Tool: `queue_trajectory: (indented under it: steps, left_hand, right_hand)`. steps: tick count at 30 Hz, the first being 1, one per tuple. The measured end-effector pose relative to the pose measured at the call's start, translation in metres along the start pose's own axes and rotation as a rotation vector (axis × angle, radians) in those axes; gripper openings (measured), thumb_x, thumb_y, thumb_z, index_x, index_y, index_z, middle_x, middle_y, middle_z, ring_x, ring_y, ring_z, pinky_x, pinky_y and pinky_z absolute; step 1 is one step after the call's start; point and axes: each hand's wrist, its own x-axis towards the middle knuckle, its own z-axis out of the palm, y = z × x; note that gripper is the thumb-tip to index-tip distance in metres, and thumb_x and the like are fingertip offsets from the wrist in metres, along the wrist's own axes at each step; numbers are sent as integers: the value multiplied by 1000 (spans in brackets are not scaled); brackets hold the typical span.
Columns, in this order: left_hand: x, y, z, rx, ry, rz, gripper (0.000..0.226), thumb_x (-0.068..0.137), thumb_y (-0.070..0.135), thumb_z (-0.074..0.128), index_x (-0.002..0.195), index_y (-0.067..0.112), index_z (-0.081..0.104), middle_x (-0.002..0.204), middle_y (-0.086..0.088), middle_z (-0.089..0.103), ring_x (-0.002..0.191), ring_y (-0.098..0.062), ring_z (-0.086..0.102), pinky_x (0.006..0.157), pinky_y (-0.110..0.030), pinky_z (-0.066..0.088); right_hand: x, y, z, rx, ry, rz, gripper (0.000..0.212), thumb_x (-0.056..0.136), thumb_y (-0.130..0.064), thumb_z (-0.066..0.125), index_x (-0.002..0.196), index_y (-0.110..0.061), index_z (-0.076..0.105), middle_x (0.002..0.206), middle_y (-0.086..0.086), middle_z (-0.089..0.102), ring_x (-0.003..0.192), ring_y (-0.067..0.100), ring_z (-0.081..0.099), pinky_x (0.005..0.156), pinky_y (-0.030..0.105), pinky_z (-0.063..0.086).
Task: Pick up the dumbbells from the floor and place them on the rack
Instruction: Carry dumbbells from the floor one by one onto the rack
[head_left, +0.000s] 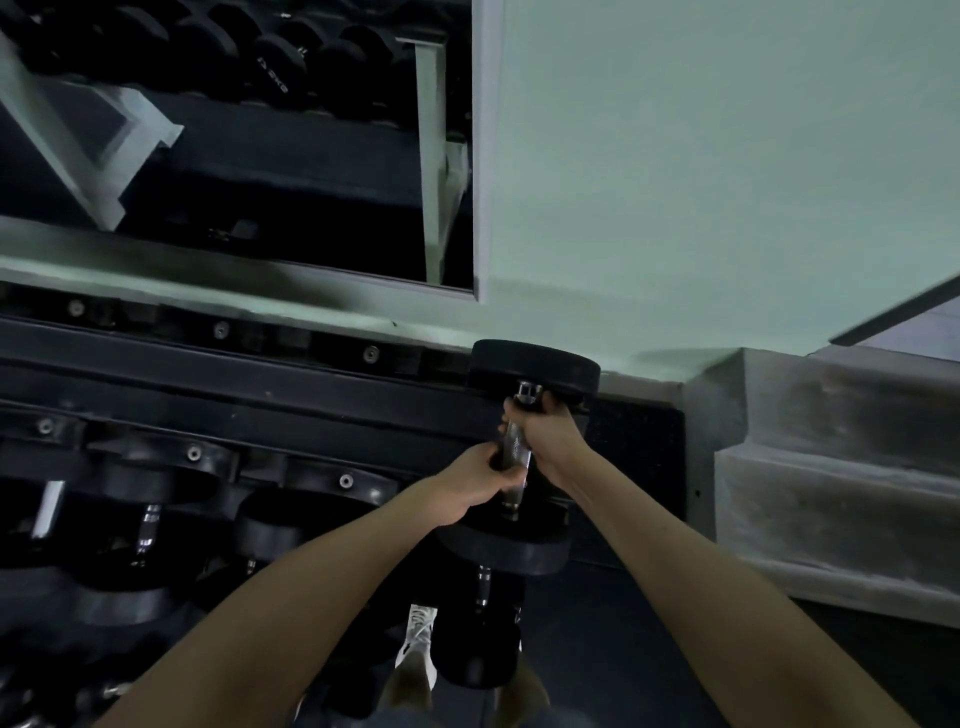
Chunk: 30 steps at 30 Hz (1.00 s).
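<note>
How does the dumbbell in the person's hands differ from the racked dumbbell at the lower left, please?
The held dumbbell is gripped by the left hand and right hand; the racked dumbbell is untouched. The held dumbbell is at the rack's right end; the racked dumbbell sits farther left. Both have black heads and metal handles.

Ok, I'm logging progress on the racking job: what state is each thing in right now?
Left hand: grips the dumbbell handle, nearer part.
Right hand: grips the same handle, farther part.
Dumbbell: held at the right end of the rack; seated or not, cannot tell.
Rack: other dumbbells sit on its lower tier.
Second dumbbell: below the held one, untouched.
</note>
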Motion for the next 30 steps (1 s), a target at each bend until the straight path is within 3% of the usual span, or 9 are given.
queue_trajectory:
  steps: [3,7,11,14,22,24,27,30]
  left_hand:
    - [1,1,-1,30,-10,11,18,90,15,58,107,9,58,82,9,59,80,-4,55,65,-12,40]
    - [3,2,4,68,-14,28,16,90,16,60,105,10,59,89,1,61,81,-8,56,70,-15,43]
    - [2,-1,3,125,-19,19,25,90,17,59,111,4,58,86,4,60,81,-8,56,68,-15,43]
    - [3,-3,-1,125,-19,6,28,90,17,60,114,3,58,96,0,62,91,-13,58,71,-15,43]
    - [1,-5,0,162,5,25,28,89,23,61,111,5,60,100,-4,64,94,-16,59,75,-18,44]
    - [-2,-6,4,188,27,43,24,88,24,62,104,7,61,98,-5,63,92,-16,59,72,-19,44]
    - [-8,-11,3,219,99,77,26,87,29,63,99,6,63,90,-3,63,86,-15,57,68,-20,41]
    - [-25,-19,-7,78,233,118,25,85,28,66,99,7,64,89,-1,62,88,-14,56,78,-24,43]
  right_hand:
    - [0,3,-1,14,1,-18,8,90,-1,56,94,-6,51,74,6,52,65,17,55,66,29,51]
    - [-3,4,-4,17,20,-27,18,90,2,54,77,-10,50,69,6,50,62,17,52,63,29,48]
    - [-5,9,-5,18,30,-30,17,90,1,54,78,-10,51,70,6,52,63,17,53,63,30,48]
    - [-5,10,-4,10,16,-32,15,90,0,55,78,-10,51,69,6,53,62,17,54,63,29,49]
    - [-6,11,-8,-48,1,-48,13,91,-4,55,80,-11,53,74,7,57,69,18,58,70,31,51]
    - [-6,13,-9,-125,29,-58,2,88,-7,59,89,-8,57,82,9,61,76,21,62,75,35,52]
    - [-11,19,-7,-359,101,-100,32,82,-16,64,111,-4,57,104,12,66,89,22,62,74,31,47]
    - [-29,25,-6,-525,180,-173,41,82,-18,63,119,-4,51,109,12,65,93,25,63,73,30,44]
